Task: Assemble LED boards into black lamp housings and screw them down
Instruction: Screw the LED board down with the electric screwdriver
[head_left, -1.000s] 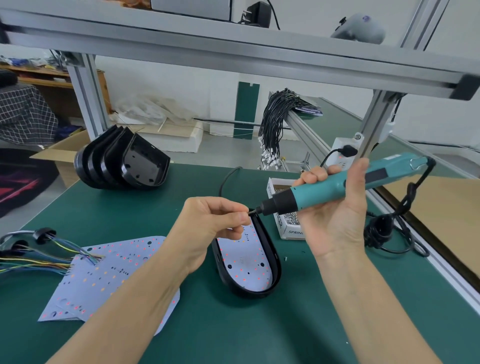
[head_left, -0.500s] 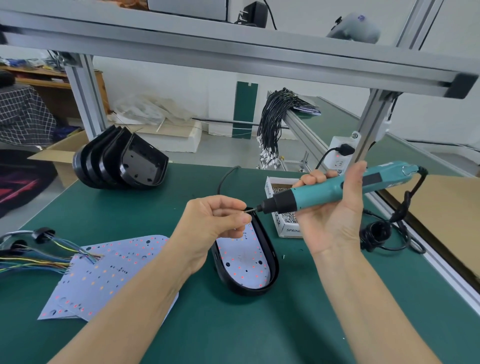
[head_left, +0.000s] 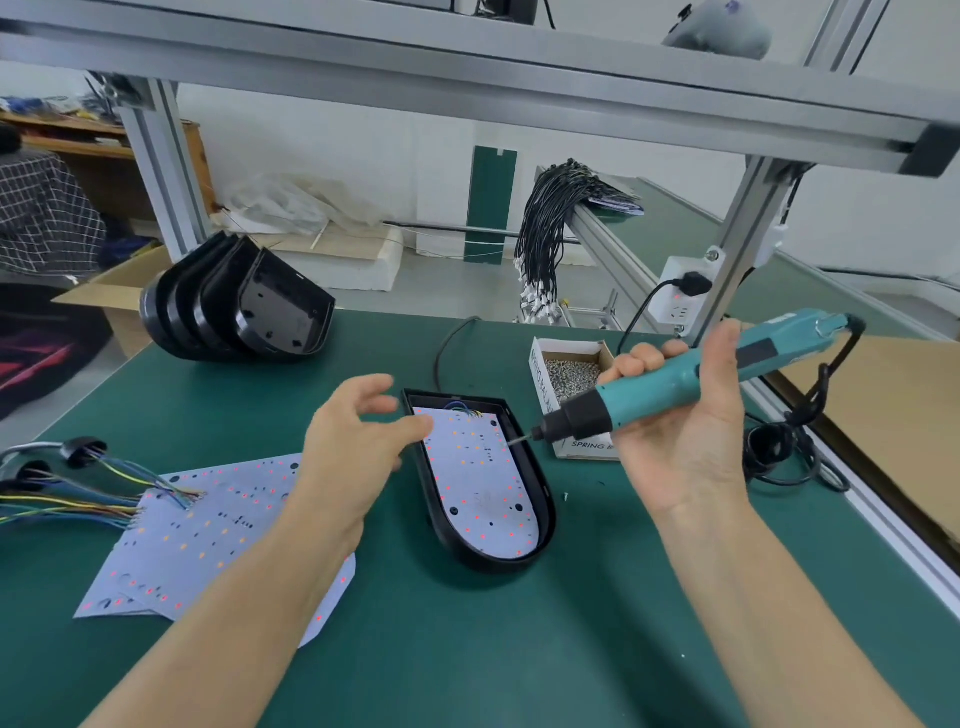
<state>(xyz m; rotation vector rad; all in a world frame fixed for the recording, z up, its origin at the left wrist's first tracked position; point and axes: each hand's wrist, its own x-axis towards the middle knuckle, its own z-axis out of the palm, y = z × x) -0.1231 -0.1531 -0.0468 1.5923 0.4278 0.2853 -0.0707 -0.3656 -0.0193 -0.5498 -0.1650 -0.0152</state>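
Note:
A black lamp housing (head_left: 546, 512) lies on the green mat at centre with a white LED board (head_left: 480, 488) seated inside it. My right hand (head_left: 680, 431) grips a teal electric screwdriver (head_left: 691, 376), held nearly level, its bit tip hovering over the board's right edge. My left hand (head_left: 353, 447) hangs just left of the housing's far end, fingers spread and relaxed, holding nothing. Loose LED boards (head_left: 208, 525) with coloured wires lie at the left. A stack of empty black housings (head_left: 244, 306) stands at the back left.
A small cardboard box of screws (head_left: 569, 371) sits right of the housing, behind the screwdriver. The screwdriver's black cord (head_left: 789, 447) coils at the right. A power socket (head_left: 680, 296) hangs on the aluminium frame post. A bundle of black cables (head_left: 545, 239) drapes behind.
My left hand has let go at the screwdriver bit, opened and drawn back to the left. The screwdriver has stayed roughly level above the board.

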